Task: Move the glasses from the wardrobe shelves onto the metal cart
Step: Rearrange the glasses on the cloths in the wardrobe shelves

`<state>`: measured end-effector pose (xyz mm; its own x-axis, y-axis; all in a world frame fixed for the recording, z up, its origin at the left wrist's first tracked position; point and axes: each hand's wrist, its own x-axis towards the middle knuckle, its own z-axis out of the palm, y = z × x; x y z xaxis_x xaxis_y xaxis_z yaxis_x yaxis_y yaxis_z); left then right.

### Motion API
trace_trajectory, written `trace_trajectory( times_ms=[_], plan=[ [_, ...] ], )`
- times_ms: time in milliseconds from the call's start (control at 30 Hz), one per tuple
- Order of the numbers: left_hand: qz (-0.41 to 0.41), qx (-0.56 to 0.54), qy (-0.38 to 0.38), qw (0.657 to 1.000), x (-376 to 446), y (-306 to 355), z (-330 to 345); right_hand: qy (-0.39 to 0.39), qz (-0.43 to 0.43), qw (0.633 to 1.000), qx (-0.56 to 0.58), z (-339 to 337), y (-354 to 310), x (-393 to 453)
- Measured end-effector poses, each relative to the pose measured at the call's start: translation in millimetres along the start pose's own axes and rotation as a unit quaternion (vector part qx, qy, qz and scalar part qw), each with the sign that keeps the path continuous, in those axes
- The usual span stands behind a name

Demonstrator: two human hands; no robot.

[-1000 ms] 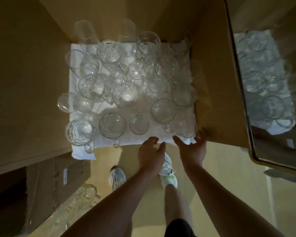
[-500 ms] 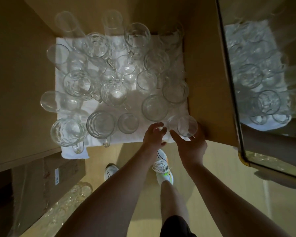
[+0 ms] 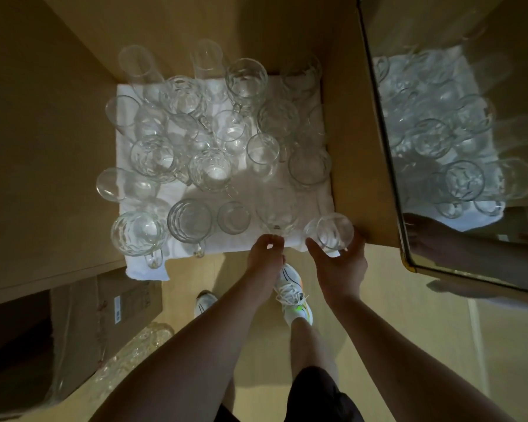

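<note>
Many clear glasses and handled mugs stand on a white cloth (image 3: 322, 205) on the wardrobe shelf. My right hand (image 3: 343, 266) grips a small clear tumbler (image 3: 329, 233) at the shelf's front right corner, fingers curled round its side. My left hand (image 3: 264, 255) pinches the handle of a clear mug (image 3: 276, 213) at the front edge, just left of the tumbler. A ribbed mug (image 3: 189, 220) and a small glass (image 3: 233, 217) stand further left in the front row. The metal cart is out of view.
The wardrobe's side panel (image 3: 357, 147) rises right beside the tumbler. A mirrored door (image 3: 457, 132) hangs open on the right. Below the shelf at the left are a cardboard box (image 3: 113, 312) and more glassware (image 3: 137, 345). My feet stand on the pale floor.
My right hand closed round the tumbler and drew it to the front right corner. My left hand reached forward and took the mug's handle.
</note>
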<state>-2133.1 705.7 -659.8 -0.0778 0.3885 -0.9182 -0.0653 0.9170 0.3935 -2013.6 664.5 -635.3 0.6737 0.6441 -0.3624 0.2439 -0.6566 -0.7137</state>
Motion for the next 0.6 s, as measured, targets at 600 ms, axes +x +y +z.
trace_trajectory(
  times_ms=[600],
  plan=[
    [0.038,0.101,-0.06,0.992,-161.1,41.7,-83.2,-0.011,-0.067,0.998,-0.014,-56.2,-76.2,-103.2]
  ],
)
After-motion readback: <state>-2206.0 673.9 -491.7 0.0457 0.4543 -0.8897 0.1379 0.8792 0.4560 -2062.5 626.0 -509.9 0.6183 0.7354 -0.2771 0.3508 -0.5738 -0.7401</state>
